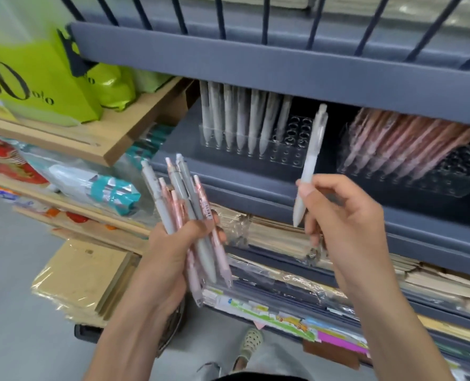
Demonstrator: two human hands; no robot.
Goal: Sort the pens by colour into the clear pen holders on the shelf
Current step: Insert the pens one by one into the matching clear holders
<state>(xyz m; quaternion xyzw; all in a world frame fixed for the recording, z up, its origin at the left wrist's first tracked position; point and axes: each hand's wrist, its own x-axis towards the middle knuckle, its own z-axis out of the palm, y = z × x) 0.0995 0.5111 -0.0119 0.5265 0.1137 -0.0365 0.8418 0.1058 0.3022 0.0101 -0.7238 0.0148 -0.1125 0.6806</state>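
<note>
the pale grey-white pen (309,166) stands nearly upright at the centre of the frame, tip down and clicker up. the right hand (346,215) pinches its lower part between thumb and curled fingers. its upper half overlaps, in the picture, the right edge of the left clear holder (294,152), but it sits in no hole. left of it, in the lower centre, the left hand (173,251) is wrapped around a fanned bundle of grey and pink pens (185,204), clicker ends up. the two hands are apart. the left clear holder sits on the blue-grey shelf (256,67) and carries a row of white pens (236,116) upright in its left and middle holes, while open holes show at its right end. at centre right a second clear holder (445,185) stands well apart from the first. it holds pink pens (409,138) that lean toward the right, blurred, with open holes along its front right. below the shelf lie stacks of plastic-wrapped notebooks (269,232). at upper left a green bag (30,78) with large black print rests on a wooden board (113,138).
</note>
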